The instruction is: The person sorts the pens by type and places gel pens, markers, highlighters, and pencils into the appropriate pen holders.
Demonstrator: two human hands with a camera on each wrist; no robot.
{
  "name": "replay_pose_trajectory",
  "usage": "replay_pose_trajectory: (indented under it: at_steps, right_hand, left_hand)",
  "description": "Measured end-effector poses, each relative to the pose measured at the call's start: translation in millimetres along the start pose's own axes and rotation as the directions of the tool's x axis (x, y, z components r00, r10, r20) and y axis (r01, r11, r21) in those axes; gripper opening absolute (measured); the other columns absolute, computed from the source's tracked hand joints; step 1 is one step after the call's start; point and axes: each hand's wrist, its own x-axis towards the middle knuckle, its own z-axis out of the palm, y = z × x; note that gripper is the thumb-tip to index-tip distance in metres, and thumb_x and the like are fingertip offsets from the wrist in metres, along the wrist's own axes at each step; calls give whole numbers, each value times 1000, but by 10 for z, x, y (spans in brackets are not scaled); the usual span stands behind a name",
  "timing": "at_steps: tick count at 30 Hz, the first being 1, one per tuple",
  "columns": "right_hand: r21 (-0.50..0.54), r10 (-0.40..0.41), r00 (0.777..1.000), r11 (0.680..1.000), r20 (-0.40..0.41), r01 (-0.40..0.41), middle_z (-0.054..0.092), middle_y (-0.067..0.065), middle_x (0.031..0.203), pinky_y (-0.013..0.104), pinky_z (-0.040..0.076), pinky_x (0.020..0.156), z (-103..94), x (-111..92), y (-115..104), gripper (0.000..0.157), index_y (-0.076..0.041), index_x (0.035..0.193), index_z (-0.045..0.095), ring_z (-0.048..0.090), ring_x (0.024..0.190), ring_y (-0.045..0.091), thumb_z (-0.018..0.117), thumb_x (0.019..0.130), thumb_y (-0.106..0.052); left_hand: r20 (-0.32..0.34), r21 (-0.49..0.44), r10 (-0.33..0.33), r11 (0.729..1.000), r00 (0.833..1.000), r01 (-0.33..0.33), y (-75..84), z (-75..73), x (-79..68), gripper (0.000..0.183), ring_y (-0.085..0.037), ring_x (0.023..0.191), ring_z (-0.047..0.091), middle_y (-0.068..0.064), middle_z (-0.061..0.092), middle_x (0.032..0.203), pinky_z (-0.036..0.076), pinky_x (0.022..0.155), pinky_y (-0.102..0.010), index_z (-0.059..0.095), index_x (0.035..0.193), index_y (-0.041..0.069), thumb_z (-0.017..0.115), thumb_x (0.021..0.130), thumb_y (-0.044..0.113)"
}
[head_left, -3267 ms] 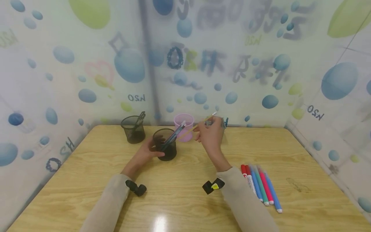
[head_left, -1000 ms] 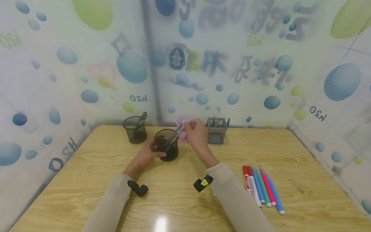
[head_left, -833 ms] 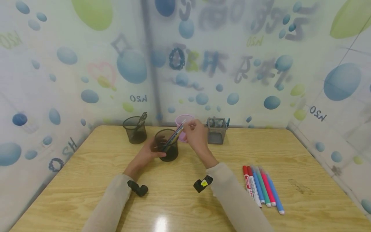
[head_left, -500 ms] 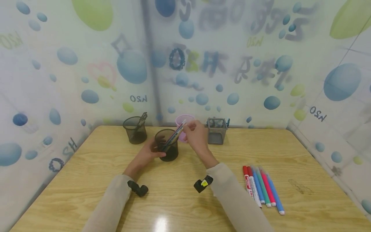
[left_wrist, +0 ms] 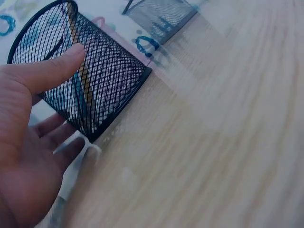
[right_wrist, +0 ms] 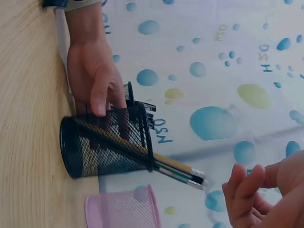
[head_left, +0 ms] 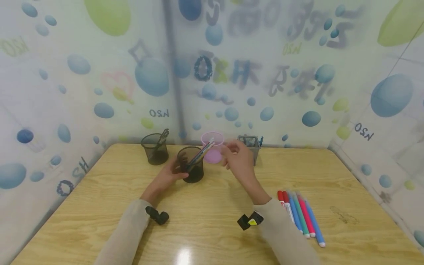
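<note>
My left hand holds a round black mesh pen cup, its thumb on the near side and fingers around the far side. A yellow pencil and dark pens lean out of this cup toward the right. Just right of their tops is my right hand, with loosely bent fingers and nothing between them. Behind the pens stands a pink mesh cup, partly covered by them. In the left wrist view the thumb lies against the mesh.
Another black mesh cup with dark pens stands back left. A grey square mesh holder is behind the right hand, partly hidden. Several coloured markers lie by the right sleeve on the wooden table. A patterned wall borders the back.
My right hand has brought the yellow pencil into the held black cup, let go of it and drawn back to the right. The left hand keeps its hold on the cup.
</note>
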Motion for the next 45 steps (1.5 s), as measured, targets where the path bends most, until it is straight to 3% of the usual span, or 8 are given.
replay_pose_trajectory:
  at_steps: [3, 6, 8, 15, 20, 26, 32, 45]
  right_hand:
    - [-13, 7, 999, 1000, 39, -7, 68, 13, 89, 30, 53, 49, -225, -105, 20, 21, -5, 102, 59, 63, 58, 29, 63, 94, -23]
    - [-34, 36, 997, 999, 63, -34, 69, 12, 92, 29, 53, 50, -444, -226, 71, 23, -5, 105, 58, 63, 62, 35, 61, 95, -25]
    - [-57, 59, 996, 997, 73, -55, 69, 10, 92, 30, 53, 50, -586, -314, 116, 24, -5, 105, 57, 63, 61, 34, 61, 95, -28]
    - [-154, 133, 987, 981, 89, -118, 68, 10, 93, 32, 53, 51, -1026, -584, 266, 28, -7, 107, 57, 63, 60, 31, 62, 94, -32]
    - [-292, 164, 983, 947, 77, -135, 67, 9, 92, 33, 51, 48, -1295, -727, 372, 28, -7, 106, 57, 61, 60, 34, 61, 94, -33]
    - [-449, 154, 987, 886, 45, -118, 68, 11, 94, 31, 48, 44, -1482, -833, 458, 26, -5, 106, 59, 59, 52, 24, 64, 93, -27]
    - [-510, 173, 984, 851, 39, -129, 70, 13, 92, 29, 49, 43, -1539, -907, 534, 27, 0, 106, 61, 59, 53, 18, 67, 91, -22]
    - [-610, 217, 973, 782, 75, -127, 70, 14, 89, 25, 45, 40, -1628, -978, 630, 31, 7, 110, 62, 56, 45, 14, 69, 87, -13]
  left_hand:
    - [-72, 60, -87, 994, 994, 91, 14, 66, 13, 86, -48, 127, 38, -32, 32, 143, 39, 101, -53, 22, 146, -3, 76, 79, 1]
    - [-178, 95, -170, 977, 969, 189, 25, 182, 38, 101, -47, 126, 38, -31, 31, 141, 39, 101, -52, 14, 147, 0, 83, 74, 13]
    - [-239, 97, -189, 971, 953, 217, 34, 271, 55, 110, -44, 128, 35, -30, 29, 141, 34, 105, -50, 8, 146, 0, 87, 70, 18]
    - [-429, 136, -84, 978, 900, 156, 67, 488, 106, 108, -37, 134, 27, -25, 24, 142, 21, 113, -45, 12, 140, -1, 89, 65, 14]
    - [-473, 135, -57, 981, 879, 137, 64, 477, 126, 103, -38, 134, 28, -26, 27, 143, 22, 112, -46, 18, 142, -3, 87, 67, 9]
    - [-491, 131, -120, 969, 863, 210, 71, 376, 135, 103, -42, 133, 27, -27, 24, 145, 26, 111, -49, 15, 147, -3, 84, 72, 14]
    - [-514, 120, -179, 953, 839, 277, 24, 302, 158, 104, -44, 132, 27, -27, 24, 146, 27, 110, -49, 11, 147, -3, 82, 75, 19]
    - [-590, 152, -163, 939, 791, 307, 15, 243, 295, 89, -41, 129, 34, -24, 35, 141, 29, 109, -46, 28, 141, -5, 83, 75, 20]
